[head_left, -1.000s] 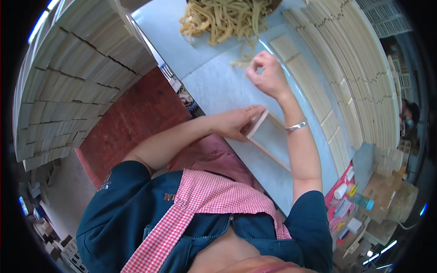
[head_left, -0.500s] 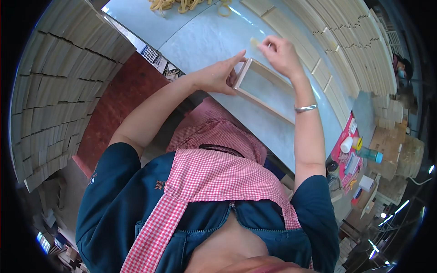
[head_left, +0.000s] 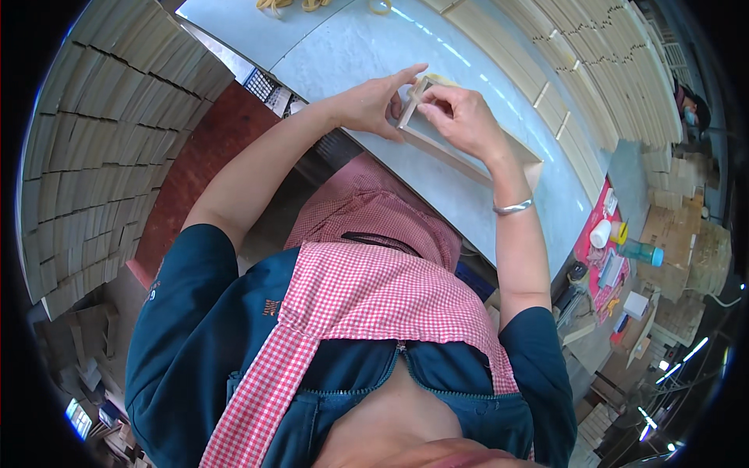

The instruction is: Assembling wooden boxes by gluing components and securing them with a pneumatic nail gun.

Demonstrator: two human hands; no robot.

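A shallow rectangular wooden frame (head_left: 438, 150) lies on the pale blue-grey tabletop (head_left: 343, 66), slanting down to the right. My left hand (head_left: 365, 106) grips its left end, thumb at the near corner and index finger stretched out past the far one. Over that same end my right hand (head_left: 460, 121) is closed, thumb and fingers pinched together. A pale yellow band (head_left: 441, 79) shows just beyond the right fingers by the frame's far corner; the fingers partly hide where they meet it. A silver bracelet circles my right wrist.
Yellow bands (head_left: 273, 5) lie at the table's far edge. Along the far right side are rows of light wooden slats (head_left: 566, 47). High stacks of wooden boards (head_left: 101, 148) stand at the left. A blue-capped bottle (head_left: 641, 252) and small items sit on a pink cloth at right.
My right hand has come down and toward me from beyond the frame to its left end, bringing the yellow band to the far corner. The left hand stays on the frame.
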